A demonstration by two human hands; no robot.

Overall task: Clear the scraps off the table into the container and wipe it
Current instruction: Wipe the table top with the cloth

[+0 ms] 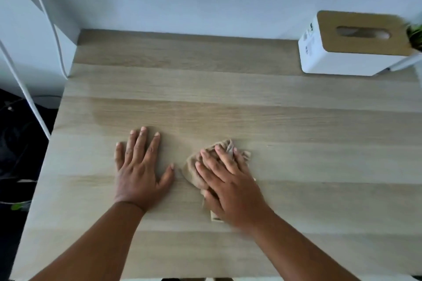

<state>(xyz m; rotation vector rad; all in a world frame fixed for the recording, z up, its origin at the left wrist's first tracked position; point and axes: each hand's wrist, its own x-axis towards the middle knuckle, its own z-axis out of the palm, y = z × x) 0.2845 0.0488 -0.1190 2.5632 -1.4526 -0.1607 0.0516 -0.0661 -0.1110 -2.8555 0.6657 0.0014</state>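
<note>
Currently, head view:
Table (296,121): pale wood top, grain running left to right; its left edge and near edge are in view, its far edge meets a white wall.
Left hand (139,171): lies palm down on the table, near the middle, left of the cloth. Fingers straight and slightly spread, thumb angled out to the right. It holds nothing.
Right hand (230,180): lies on top of the cloth and presses it to the table. Fingers extended and a little spread over the fabric, pointing far-left. They are not curled round the fabric.
Cloth (196,171): tan, crumpled, on the table just right of the left hand's thumb, apart from it. Bunched folds show past the fingertips on the far side; a corner shows on the near side below the palm.
Tissue box (342,59): white body with a wooden lid and an oval slot; stands at the far right of the table, against the wall, well apart from both hands.
Plant (416,36): green leaves at the right frame edge, beside the box; blurred.
Cables (34,107): white, hanging off the table's left side.
</note>
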